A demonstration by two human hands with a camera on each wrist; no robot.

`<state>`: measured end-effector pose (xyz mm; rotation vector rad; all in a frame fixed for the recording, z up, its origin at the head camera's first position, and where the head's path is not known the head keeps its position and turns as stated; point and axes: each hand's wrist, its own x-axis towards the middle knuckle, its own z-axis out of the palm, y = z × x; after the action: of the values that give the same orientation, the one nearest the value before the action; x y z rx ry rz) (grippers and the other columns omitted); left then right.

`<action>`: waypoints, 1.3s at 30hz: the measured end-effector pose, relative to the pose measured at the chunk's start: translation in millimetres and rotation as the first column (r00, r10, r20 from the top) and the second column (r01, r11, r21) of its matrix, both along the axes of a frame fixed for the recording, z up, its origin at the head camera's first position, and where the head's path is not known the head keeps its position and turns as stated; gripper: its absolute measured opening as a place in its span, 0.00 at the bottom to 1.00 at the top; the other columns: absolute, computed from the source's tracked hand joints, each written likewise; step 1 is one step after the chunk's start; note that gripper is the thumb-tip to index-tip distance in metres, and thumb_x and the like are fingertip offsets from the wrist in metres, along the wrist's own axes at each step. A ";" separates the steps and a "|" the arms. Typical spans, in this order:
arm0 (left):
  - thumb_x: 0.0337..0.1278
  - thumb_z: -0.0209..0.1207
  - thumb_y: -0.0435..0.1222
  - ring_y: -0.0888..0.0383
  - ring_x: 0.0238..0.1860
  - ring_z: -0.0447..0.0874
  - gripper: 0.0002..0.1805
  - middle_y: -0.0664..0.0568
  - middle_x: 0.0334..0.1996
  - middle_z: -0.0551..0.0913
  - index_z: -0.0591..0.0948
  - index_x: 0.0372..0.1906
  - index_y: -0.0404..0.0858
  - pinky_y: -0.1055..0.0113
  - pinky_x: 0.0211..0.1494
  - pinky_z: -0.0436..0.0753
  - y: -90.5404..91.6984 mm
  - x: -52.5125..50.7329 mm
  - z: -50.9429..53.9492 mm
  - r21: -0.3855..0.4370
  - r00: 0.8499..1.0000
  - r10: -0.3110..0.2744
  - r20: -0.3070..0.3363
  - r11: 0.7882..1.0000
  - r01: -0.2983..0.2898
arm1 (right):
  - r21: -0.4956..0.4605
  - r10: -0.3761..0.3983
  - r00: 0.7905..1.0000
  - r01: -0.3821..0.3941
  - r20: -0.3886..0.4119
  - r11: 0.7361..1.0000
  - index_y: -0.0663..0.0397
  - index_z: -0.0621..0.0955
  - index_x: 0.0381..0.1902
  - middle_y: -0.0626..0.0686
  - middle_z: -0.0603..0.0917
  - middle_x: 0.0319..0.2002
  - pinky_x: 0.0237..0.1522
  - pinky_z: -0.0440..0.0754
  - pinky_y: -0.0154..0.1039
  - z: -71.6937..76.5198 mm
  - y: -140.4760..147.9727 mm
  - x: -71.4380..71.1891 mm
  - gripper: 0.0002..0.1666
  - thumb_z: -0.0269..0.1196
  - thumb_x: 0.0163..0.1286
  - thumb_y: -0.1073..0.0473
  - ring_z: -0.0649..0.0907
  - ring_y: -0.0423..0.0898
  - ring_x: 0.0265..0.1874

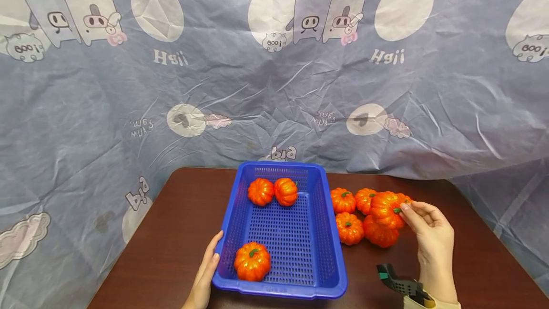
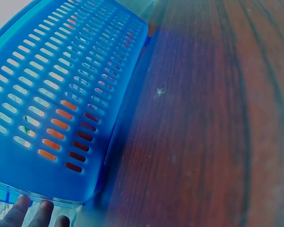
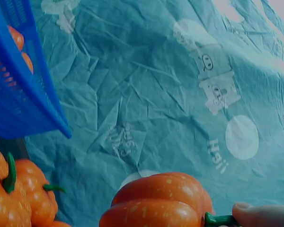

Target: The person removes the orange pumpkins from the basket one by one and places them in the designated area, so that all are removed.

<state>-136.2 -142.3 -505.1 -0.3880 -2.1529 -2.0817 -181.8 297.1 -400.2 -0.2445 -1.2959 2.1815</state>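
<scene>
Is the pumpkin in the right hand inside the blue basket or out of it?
Out: the right hand holds the pumpkin by its green stem, right of the blue basket, beyond its rim.

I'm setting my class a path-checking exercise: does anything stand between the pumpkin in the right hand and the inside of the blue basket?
Yes: pumpkins on the table lie between the held pumpkin and the blue basket, and the basket's right wall stands before its inside. Nothing visible covers the open top.

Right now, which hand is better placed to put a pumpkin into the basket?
Probably the right hand: it pinches a pumpkin by its stem, while the left hand touches the blue basket.
</scene>
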 end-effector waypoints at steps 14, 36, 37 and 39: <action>0.71 0.32 0.37 0.76 0.65 0.46 0.26 0.40 0.71 0.49 0.55 0.72 0.41 0.31 0.59 0.35 0.2 -0.2 -0.2 -0.001 1.000 -0.003 -0.014 1.000 0.002 | -0.071 -0.201 0.979 0.204 0.041 0.976 0.67 0.83 0.29 0.52 0.84 0.21 0.23 0.80 0.31 -10.6 32.3 1.0 0.13 0.67 0.46 0.83 0.83 0.42 0.18; 0.71 0.32 0.37 0.76 0.65 0.46 0.26 0.40 0.71 0.49 0.54 0.72 0.41 0.31 0.58 0.34 0.4 -0.5 -0.7 -0.003 1.000 -0.003 -0.016 1.000 0.003 | 0.148 -0.300 0.935 0.275 0.188 0.950 0.58 0.85 0.32 0.43 0.85 0.21 0.21 0.78 0.26 -107.2 103.2 -34.0 0.16 0.75 0.42 0.73 0.84 0.35 0.21; 0.71 0.32 0.37 0.76 0.65 0.46 0.26 0.39 0.71 0.49 0.54 0.72 0.40 0.31 0.58 0.35 0.4 -0.6 -0.6 -0.004 1.000 -0.002 -0.017 1.000 0.002 | 0.147 -0.301 0.934 0.276 0.192 0.950 0.59 0.85 0.33 0.43 0.85 0.22 0.22 0.78 0.26 -115.7 107.3 -37.9 0.17 0.75 0.42 0.72 0.84 0.35 0.21; 0.71 0.32 0.37 0.76 0.65 0.46 0.26 0.39 0.71 0.49 0.54 0.72 0.40 0.31 0.59 0.35 0.3 -0.6 -0.5 -0.003 1.000 -0.002 -0.017 1.000 0.002 | 0.156 -0.314 0.927 0.286 0.205 0.945 0.59 0.85 0.34 0.43 0.86 0.22 0.22 0.77 0.26 -128.6 112.2 -44.0 0.19 0.77 0.41 0.69 0.84 0.35 0.22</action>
<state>-136.9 -142.0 -505.6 -0.4067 -2.1472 -2.0690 -225.8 409.3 -528.8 -0.6177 -1.4074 1.8460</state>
